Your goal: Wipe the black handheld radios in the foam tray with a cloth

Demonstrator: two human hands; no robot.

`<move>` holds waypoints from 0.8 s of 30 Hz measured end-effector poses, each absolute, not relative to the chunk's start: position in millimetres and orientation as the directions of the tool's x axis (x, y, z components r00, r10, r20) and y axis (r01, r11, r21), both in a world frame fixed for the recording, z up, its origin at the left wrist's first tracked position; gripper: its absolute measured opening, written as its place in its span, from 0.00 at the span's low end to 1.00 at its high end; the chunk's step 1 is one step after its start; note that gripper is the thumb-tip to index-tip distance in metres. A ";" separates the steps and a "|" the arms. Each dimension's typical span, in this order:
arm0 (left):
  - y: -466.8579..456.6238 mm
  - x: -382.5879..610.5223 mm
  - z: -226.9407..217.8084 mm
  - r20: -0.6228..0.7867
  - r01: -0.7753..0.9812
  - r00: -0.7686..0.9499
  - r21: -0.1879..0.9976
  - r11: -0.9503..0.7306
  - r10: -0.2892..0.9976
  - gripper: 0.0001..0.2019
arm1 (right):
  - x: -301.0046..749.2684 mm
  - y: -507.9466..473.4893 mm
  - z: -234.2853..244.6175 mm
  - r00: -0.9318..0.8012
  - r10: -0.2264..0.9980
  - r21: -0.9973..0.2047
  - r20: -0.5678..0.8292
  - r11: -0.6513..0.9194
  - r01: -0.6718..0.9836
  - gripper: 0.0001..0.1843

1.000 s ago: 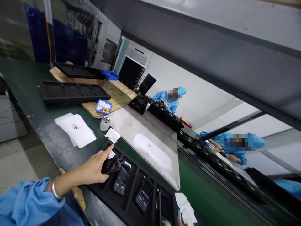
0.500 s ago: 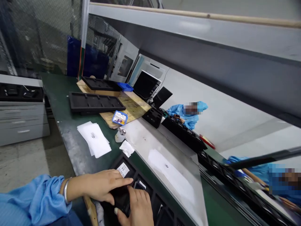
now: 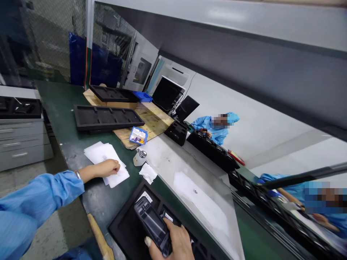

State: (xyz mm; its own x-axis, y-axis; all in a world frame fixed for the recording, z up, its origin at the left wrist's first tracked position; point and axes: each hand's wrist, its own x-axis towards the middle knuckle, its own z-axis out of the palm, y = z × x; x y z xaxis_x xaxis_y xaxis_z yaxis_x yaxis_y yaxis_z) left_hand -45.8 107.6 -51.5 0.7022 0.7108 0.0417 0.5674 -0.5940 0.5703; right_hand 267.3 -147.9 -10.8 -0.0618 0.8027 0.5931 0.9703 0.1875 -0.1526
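My right hand [image 3: 173,243] grips a black handheld device [image 3: 152,224] with its screen up, just above the black compartment tray [image 3: 123,227] at the bottom of the view. My left hand [image 3: 107,168] reaches out to the left and rests with fingers curled on a stack of white sheets [image 3: 107,162] on the green bench; whether it pinches a sheet is hidden. A small crumpled white wipe [image 3: 148,172] lies between the sheets and the tray.
A metal plate [image 3: 189,180] with a white sheet lies to the right. A small bottle [image 3: 139,157], a blue parts bin [image 3: 138,135], empty black trays [image 3: 105,117] and a wooden board [image 3: 151,121] sit farther back. Other people in blue coats work along the line.
My left hand left the device and moved left onto the white sheets. My right hand now holds the device alone, lifted out of the tray and turned screen up.
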 end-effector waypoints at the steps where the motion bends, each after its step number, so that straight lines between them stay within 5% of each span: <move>1: 107.9 -45.7 -52.8 0.042 0.570 0.692 0.581 -0.581 0.720 0.13 | 264.4 -143.2 -11.5 -0.064 0.812 -0.161 0.581 0.191 0.968 0.34; 9: 76.2 -43.2 -37.5 0.092 0.479 0.720 0.651 -0.589 0.688 0.09 | 227.3 -101.3 -7.0 -0.008 0.862 -0.190 0.507 0.120 0.974 0.32; 24: 63.4 -24.7 -49.8 0.046 0.511 0.761 0.571 -0.642 0.647 0.05 | 206.5 -87.9 -15.3 0.004 0.885 -0.143 0.465 0.071 0.987 0.33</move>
